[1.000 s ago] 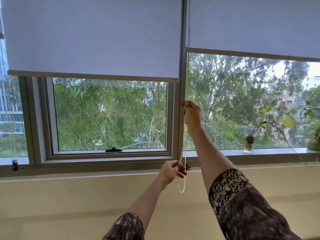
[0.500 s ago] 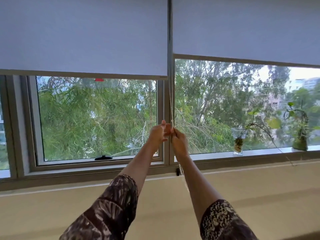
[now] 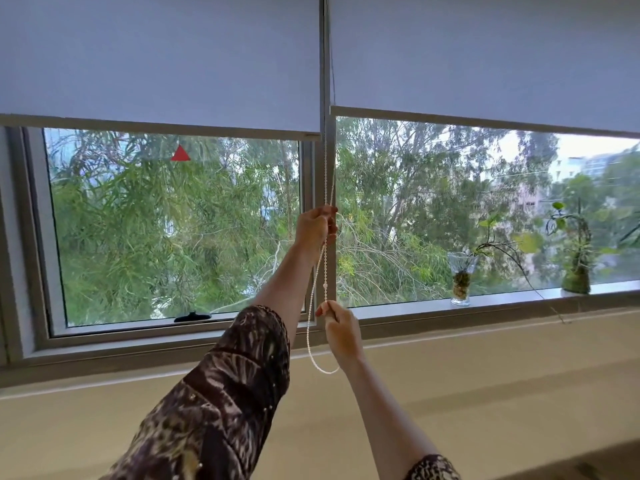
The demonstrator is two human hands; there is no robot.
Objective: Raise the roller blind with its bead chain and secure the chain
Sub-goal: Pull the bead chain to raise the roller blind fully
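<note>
**Hand-over-hand pull on the bead chain, blind partly raised**

The left hand [image 3: 317, 226] is closed in a fist around the thin white beaded chain [image 3: 313, 306], gripping it high against the grey window mullion [image 3: 329, 168]. Below that grip the chain hangs in two strands, which bow out toward the left forearm and end in a slack loop. The right hand [image 3: 341, 329] sits lower and pinches one strand between thumb and fingers, just above the bottom of the loop; which strand it holds is hard to make out, since the beads blur there.

Above the upper grip the chain runs straight up the mullion, between the pale grey fabric roller blind on the left [image 3: 159, 64] and its neighbour on the right [image 3: 485, 53]. Both hems stand well above the sill, so much of the glass is uncovered; the raising looks partly done and the chain is not yet secured.

To do this pull well, the lower hand should draw its strand straight down, in line with the mullion, while the upper hand eases off and reaches up again. Keeping the two strands apart below the fist avoids tangling. A sideways tug risks dragging the beads off the clutch wheel. The glass vase with a trailing plant [image 3: 462, 278] stands well to the right of both grips, clear of the pull
</note>
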